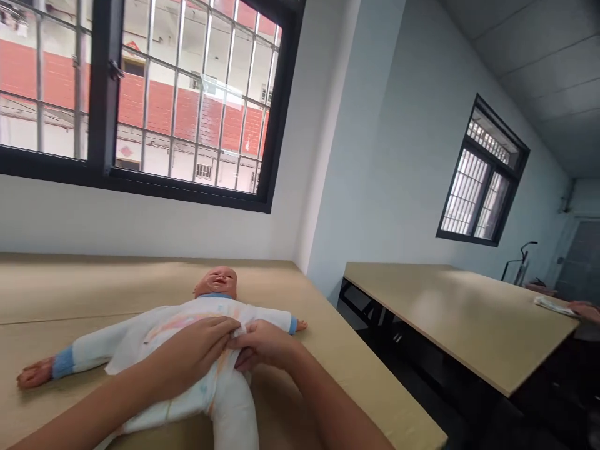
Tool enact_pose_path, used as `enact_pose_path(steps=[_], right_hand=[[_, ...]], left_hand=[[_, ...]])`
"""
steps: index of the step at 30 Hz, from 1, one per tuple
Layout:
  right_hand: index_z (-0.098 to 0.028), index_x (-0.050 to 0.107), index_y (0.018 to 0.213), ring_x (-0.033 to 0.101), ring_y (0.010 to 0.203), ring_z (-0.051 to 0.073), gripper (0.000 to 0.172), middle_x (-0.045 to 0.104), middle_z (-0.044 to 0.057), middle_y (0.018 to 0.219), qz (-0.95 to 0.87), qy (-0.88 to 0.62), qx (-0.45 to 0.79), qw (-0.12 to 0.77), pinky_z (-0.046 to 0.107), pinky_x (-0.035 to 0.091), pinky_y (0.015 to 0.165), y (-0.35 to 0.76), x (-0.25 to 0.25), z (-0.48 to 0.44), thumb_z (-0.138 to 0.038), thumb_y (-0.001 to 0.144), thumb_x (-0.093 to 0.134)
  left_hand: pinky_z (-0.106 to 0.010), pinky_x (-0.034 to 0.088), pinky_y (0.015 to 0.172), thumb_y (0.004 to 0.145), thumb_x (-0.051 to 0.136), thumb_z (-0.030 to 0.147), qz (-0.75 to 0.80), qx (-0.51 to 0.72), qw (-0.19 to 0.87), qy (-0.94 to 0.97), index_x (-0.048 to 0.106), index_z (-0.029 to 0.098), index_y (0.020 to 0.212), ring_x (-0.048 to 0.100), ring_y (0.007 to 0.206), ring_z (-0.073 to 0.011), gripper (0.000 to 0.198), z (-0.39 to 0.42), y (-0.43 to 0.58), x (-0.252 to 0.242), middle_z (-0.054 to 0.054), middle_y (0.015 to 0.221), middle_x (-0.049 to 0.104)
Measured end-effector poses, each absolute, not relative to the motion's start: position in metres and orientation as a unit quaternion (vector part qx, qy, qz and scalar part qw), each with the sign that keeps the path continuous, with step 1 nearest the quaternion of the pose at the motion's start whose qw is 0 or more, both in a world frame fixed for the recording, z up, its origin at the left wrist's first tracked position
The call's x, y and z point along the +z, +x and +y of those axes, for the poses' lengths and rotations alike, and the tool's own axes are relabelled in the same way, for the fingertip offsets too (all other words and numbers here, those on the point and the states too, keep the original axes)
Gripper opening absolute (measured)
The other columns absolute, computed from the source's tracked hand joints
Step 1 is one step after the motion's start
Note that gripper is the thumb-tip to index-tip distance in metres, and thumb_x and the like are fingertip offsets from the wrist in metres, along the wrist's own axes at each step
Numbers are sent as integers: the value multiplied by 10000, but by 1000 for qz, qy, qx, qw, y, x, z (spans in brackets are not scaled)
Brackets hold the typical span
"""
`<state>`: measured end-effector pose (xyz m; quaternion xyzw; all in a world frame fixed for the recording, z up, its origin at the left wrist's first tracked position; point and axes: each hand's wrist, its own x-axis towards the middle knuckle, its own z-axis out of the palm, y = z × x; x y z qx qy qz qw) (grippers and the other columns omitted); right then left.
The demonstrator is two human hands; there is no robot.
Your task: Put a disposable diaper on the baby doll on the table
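A baby doll (219, 282) lies on its back on the table, dressed in a white suit with blue collar and cuffs. A white diaper (173, 323) with a pastel print lies across its middle. My left hand (199, 347) rests on the front of the diaper, fingers stretched out and close together, its thumb hidden. At the doll's hip on the right, my right hand (262, 344) pinches the diaper's edge between thumb and fingers. The fingertips of both hands meet there. A loose white flap of the diaper spreads out at the left side.
The doll lies on a light wood-coloured table (365, 400) against the wall below a barred window (197, 100). A second table (435, 306) stands to the right across a gap, with a pale folded item (549, 304) near its far right edge.
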<state>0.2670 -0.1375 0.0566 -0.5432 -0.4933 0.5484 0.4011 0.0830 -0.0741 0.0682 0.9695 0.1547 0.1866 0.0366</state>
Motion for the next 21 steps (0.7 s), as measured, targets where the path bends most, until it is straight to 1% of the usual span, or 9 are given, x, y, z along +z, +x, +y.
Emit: enact_pose_path(steps=[1,3,5,7,9,13,15,18,21], right_hand=[[-150,648,807,644,643,136,168,678,36,724,-500,-542,539,407,253,527,644,275,59,-138,-297,887,633],[-147,599,770,645,625,119,247,686,35,756,-493,-582,467,447,231,506,606,292,61,-135,-330,933,568],[-158,542,724,587,560,86,244,662,12,724,-467,-634,389,479,197,438,535,310,58,-129,-295,925,561],[-161,552,715,549,533,77,186,637,-9,665,-456,-659,359,477,187,382,501,322,52,-126,-245,864,626],[-158,629,740,552,546,88,132,627,-20,625,-496,-670,346,432,189,372,507,328,49,-127,-248,790,712],[-166,725,725,555,543,117,217,611,-23,561,-621,-666,354,213,218,393,514,313,53,-138,-375,738,782],[-160,713,667,537,519,114,183,604,-26,533,-646,-666,341,149,230,399,518,299,57,-144,-315,750,763],[-159,648,576,473,479,85,172,566,-48,490,-662,-675,287,151,227,374,512,282,57,-148,-159,736,713],[-164,600,518,452,452,80,231,540,-53,461,-661,-673,288,163,223,359,486,277,57,-149,-93,722,682]], left_hand=[[-360,491,902,1067,294,268,162,190,53,967,654,214,1115,651,1025,-241,368,-70,80,65,-71,1133,717],[-385,475,982,1073,310,344,185,199,87,958,628,223,1234,616,1159,-270,377,-65,75,60,-79,1284,680],[-394,457,1028,1061,331,366,200,205,94,954,595,222,1304,571,1254,-289,387,-62,73,57,-81,1390,632],[-389,446,1047,1053,351,371,207,204,96,952,581,230,1321,547,1292,-289,380,-62,73,55,-72,1432,610],[-382,444,1044,1052,362,362,208,203,93,952,565,240,1338,547,1288,-282,371,-62,74,53,-65,1434,612],[-382,431,1039,1043,370,295,205,202,82,954,537,226,1361,566,1251,-279,366,-61,74,53,-70,1386,638],[-387,421,1050,1044,373,290,202,201,80,955,532,221,1363,568,1251,-283,363,-62,73,54,-76,1371,643],[-392,423,1048,1051,365,307,203,198,80,956,537,221,1357,569,1255,-287,361,-62,72,55,-79,1371,638],[-387,434,1029,1050,360,308,205,197,77,956,546,222,1353,569,1254,-292,366,-63,72,55,-77,1372,635]])
